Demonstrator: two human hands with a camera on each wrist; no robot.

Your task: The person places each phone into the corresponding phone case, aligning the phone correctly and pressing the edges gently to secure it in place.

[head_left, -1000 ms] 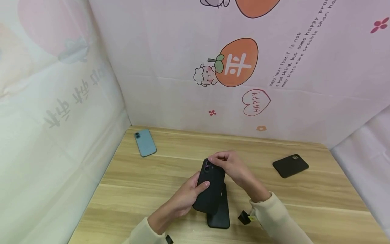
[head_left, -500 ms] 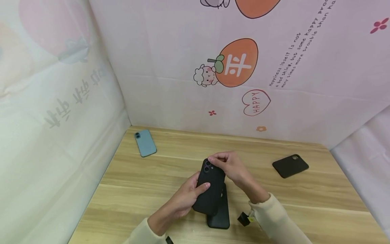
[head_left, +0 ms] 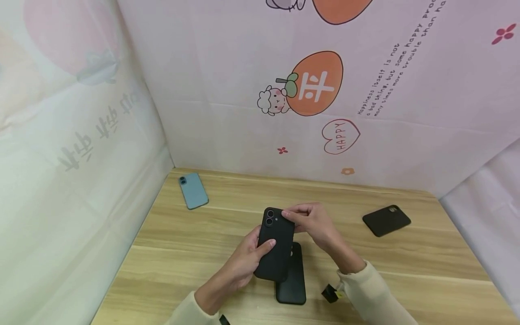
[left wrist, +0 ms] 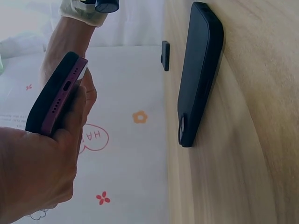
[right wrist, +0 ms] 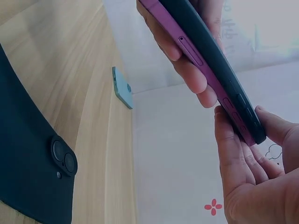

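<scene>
A black phone case point(head_left: 281, 234) lies against the back of a pink-edged phone point(right wrist: 191, 51); the pink frame shows along its side and bottom, uncovered by the case. My left hand point(head_left: 243, 259) grips both from the left, thumb across the case back and fingers underneath. With thumb and fingers, my right hand point(head_left: 314, 223) pinches the top right corner, beside the camera openings. The phone's screen faces away in the head view. Partly beneath it on the table lies another black phone or cased phone point(head_left: 294, 286), apart from the held one in the left wrist view.
At the back left of the wooden table point(head_left: 162, 271) lies a light blue phone point(head_left: 194, 191). A black phone case or cased phone point(head_left: 387, 220) lies to the right. Printed cloth walls point(head_left: 227, 135) stand behind and at the sides.
The held phone and case have shifted slightly left and stand straighter. My right thumb has moved from beside the camera openings towards the top right corner. The items on the table have stayed put.
</scene>
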